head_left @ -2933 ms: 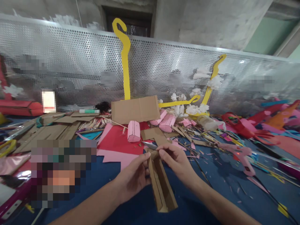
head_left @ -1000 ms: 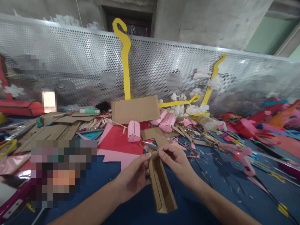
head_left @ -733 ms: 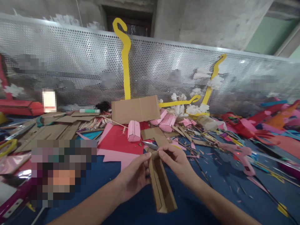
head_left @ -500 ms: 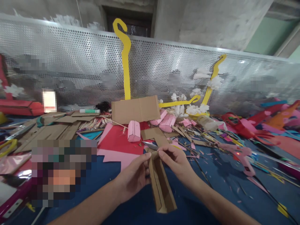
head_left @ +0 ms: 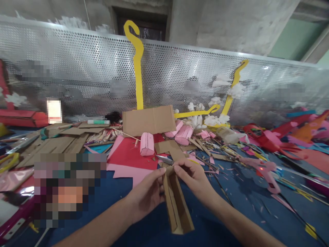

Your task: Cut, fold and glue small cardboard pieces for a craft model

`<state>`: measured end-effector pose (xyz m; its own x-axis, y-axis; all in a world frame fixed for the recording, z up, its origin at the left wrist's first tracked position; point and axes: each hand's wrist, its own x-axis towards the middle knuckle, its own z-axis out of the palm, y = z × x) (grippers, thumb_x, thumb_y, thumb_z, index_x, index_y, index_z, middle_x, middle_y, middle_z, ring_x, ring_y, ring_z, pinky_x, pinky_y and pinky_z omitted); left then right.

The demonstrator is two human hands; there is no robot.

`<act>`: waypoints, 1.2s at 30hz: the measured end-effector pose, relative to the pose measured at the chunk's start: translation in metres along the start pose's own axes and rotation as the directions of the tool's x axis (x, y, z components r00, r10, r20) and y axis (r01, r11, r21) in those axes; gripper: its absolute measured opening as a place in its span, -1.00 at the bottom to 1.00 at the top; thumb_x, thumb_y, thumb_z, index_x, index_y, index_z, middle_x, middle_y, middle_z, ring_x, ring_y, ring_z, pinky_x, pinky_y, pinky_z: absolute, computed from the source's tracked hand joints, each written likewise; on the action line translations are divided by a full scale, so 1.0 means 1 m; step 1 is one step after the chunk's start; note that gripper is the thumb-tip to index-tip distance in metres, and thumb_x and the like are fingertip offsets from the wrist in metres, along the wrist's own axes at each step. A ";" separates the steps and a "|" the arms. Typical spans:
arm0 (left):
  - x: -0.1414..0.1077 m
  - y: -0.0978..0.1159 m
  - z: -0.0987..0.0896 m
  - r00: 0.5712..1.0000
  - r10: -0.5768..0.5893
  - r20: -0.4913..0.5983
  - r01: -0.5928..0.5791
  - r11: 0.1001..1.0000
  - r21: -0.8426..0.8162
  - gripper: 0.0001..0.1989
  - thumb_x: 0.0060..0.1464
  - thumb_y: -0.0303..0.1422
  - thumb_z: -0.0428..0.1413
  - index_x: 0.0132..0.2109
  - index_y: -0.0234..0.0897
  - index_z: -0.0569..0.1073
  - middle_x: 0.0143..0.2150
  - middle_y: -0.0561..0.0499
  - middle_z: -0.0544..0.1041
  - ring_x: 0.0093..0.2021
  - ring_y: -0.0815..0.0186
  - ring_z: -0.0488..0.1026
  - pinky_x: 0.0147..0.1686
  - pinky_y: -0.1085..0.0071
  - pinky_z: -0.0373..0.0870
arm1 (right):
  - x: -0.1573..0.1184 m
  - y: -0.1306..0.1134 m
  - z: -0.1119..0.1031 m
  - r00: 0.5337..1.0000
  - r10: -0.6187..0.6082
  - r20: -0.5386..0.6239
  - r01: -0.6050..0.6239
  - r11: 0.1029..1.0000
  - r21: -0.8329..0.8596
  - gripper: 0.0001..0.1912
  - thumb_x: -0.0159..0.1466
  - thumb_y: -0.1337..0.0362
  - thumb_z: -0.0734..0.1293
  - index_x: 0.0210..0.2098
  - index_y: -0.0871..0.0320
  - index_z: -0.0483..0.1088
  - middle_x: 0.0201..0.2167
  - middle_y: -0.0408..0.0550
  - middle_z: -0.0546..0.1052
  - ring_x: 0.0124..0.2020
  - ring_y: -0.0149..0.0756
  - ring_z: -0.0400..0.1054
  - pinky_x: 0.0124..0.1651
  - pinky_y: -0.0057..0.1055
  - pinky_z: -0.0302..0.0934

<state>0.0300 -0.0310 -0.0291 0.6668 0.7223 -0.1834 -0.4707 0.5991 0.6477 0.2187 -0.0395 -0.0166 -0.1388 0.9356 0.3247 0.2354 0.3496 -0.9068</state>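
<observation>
Between my hands is a long, narrow cardboard box with an open top, slanting down toward me. My left hand pinches its far left corner, thumb on the rim and fingers curled along the side. At the far right corner my right hand grips the rim between thumb and fingers. Just beyond the fingertips lie scissors, their blades pointing left and part of a yellow handle showing behind my right hand. A small pink box with dark edge lines sits further back on red sheet.
A pink glue gun with a lit red light lies to the right, its cord running toward me. Cardboard pieces are piled on the left. A yellow hooked strip rises behind a cardboard panel, before a perforated metal screen.
</observation>
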 end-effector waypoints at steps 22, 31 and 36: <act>0.001 0.000 -0.002 1.000 0.000 0.025 -0.001 1.000 0.020 -0.65 0.32 -0.22 0.10 0.12 -0.29 0.56 -0.04 -0.13 0.66 -0.12 0.24 0.55 -0.11 0.36 0.38 | 0.001 -0.003 0.002 0.998 0.060 -0.029 -0.054 0.984 0.171 -0.64 0.38 -0.05 0.35 -0.19 0.13 0.55 -0.42 -0.15 0.41 -0.38 -0.36 0.29 -0.30 -0.44 0.23; 0.001 -0.001 -0.001 1.000 0.003 -0.004 -0.003 1.000 -0.006 -0.65 0.31 -0.24 0.12 0.14 -0.26 0.56 -0.04 -0.09 0.67 -0.15 0.28 0.56 -0.10 0.38 0.38 | 0.001 0.000 0.002 0.998 0.067 -0.022 -0.062 0.982 0.179 -0.65 0.37 -0.04 0.35 -0.20 0.13 0.53 -0.41 -0.15 0.40 -0.38 -0.35 0.27 -0.30 -0.45 0.22; 0.002 0.000 -0.001 1.000 0.006 0.016 -0.006 1.000 0.009 -0.64 0.33 -0.23 0.10 0.16 -0.27 0.55 -0.04 -0.12 0.66 -0.14 0.27 0.54 -0.09 0.37 0.39 | 0.001 0.000 0.002 0.997 0.078 -0.007 -0.076 0.979 0.190 -0.65 0.38 -0.04 0.35 -0.19 0.13 0.53 -0.40 -0.16 0.40 -0.37 -0.36 0.26 -0.30 -0.47 0.22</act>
<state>0.0306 -0.0293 -0.0304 0.6730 0.7203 -0.1677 -0.4698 0.5915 0.6553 0.2165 -0.0389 -0.0166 -0.1133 0.9604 0.2544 0.0580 0.2620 -0.9633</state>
